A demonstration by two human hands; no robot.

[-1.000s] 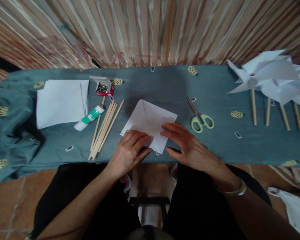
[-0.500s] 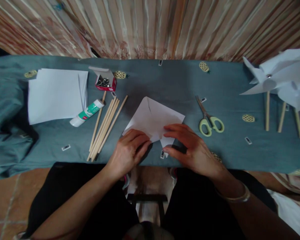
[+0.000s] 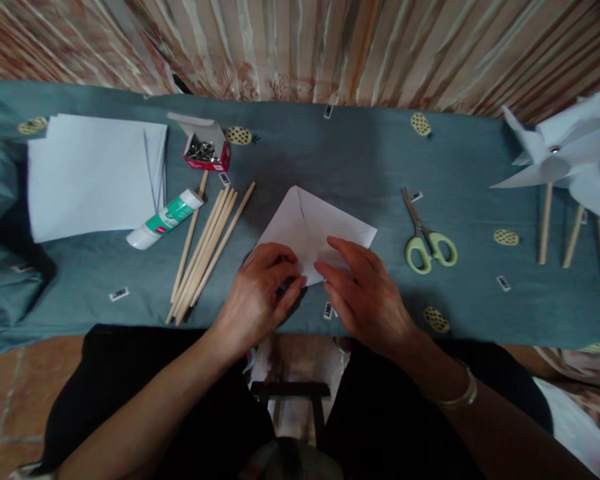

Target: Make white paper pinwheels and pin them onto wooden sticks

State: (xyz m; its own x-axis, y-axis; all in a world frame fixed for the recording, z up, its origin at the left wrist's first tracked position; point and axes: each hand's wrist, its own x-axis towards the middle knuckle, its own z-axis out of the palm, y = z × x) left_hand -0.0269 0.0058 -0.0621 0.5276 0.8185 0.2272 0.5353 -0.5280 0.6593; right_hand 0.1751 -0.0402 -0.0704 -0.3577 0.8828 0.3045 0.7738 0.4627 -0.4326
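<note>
A white sheet of paper [image 3: 300,223], squarish with cut slits near its corners, lies turned cornerwise on the cloth in front of me. My left hand [image 3: 265,283] has its fingers curled over the paper's near left edge, and its thumb pinches the edge. On the near right part rests my right hand [image 3: 367,290], its fingertips on the paper and spread apart, the thumb close to the near edge. The near corner is mostly hidden by this hand. To the right lie scissors [image 3: 425,240] with light green handles.
On the left are stacked white paper [image 3: 95,177], a glue stick [image 3: 165,219], several wooden sticks [image 3: 207,257] and an open red box [image 3: 205,150] of metal pins. White paper pinwheels [image 3: 555,163] on sticks lie at the far right. A pleated curtain [image 3: 300,53] hangs behind the table.
My right hand has moved left and inward over the paper. The near flap that stuck out below it no longer shows. The view has shifted slightly.
</note>
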